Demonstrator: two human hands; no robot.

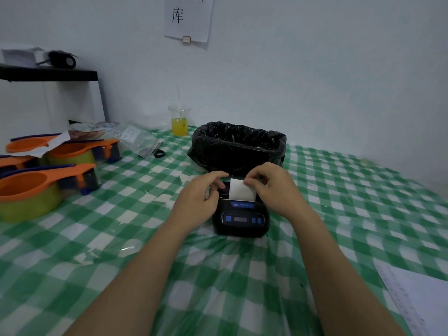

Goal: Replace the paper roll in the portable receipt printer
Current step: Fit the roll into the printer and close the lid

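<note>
Left hand (206,190) curled, steadying printer (241,218) on desk (145,238); right hand (269,185) pinched paper strip (242,190). Feeding step, likely; tear-off or lid check next.

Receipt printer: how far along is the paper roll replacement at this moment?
Looks done: paper strip already stands out of the printer slot, so a roll seems loaded. In hand: right hand pinches the strip's top; left hand steadies the printer's side. Left: probably tearing off the excess; whether the cover is latched cannot be told.
</note>
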